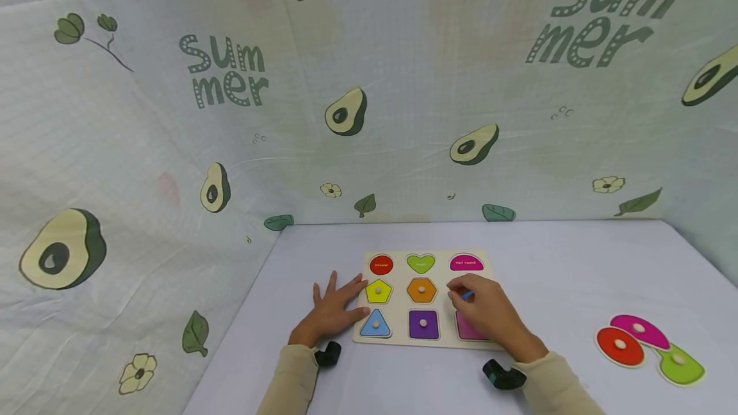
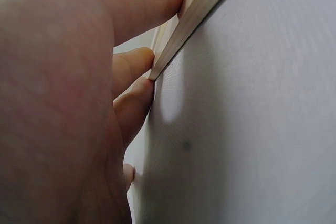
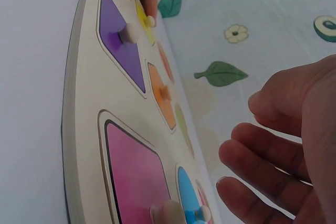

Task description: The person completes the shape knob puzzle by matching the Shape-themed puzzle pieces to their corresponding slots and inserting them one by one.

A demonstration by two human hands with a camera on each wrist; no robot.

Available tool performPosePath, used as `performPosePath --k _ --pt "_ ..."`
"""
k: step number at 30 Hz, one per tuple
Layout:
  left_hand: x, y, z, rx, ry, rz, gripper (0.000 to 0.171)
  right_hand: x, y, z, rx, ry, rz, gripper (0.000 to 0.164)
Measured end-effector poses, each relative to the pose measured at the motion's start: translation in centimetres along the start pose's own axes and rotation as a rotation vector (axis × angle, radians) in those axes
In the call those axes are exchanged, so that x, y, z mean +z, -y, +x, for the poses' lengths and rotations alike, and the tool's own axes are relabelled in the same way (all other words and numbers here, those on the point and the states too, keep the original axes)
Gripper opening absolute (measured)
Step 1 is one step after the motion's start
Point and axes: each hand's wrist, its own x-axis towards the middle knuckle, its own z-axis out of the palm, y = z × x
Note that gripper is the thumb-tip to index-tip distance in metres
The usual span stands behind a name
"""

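A wooden shape-puzzle board point(image 1: 399, 332) lies on the table. My left hand point(image 1: 330, 314) is spread at its left edge, thumb and fingertips touching the wood beside the yellow pentagon point(image 1: 371, 294) and blue triangle point(image 1: 369, 330). Over the right side hovers my right hand point(image 1: 490, 309), fingers loosely bent and holding nothing. Below it, a blue knobbed piece point(image 3: 185, 188) sits in the board, mostly hidden by the hand in the head view. Around it are the pink square point(image 3: 134, 163), the orange hexagon point(image 1: 416, 287) and the purple square point(image 1: 423, 333), all with knobs.
To the right on the table lie three loose knobbed pieces: a red circle point(image 1: 611, 352), a magenta half round point(image 1: 650, 333) and a green heart point(image 1: 680, 371). The board's top row shows printed recesses in matching shapes. A patterned cloth point(image 1: 403, 165) hangs behind the table.
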Motion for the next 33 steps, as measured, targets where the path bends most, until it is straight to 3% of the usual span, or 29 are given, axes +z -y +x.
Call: performPosePath --k 33 --pt "0.1 0.2 0.2 -0.002 -0.006 0.009 0.070 -4.4 -3.0 -1.9 0.029 -0.048 -0.092 0.022"
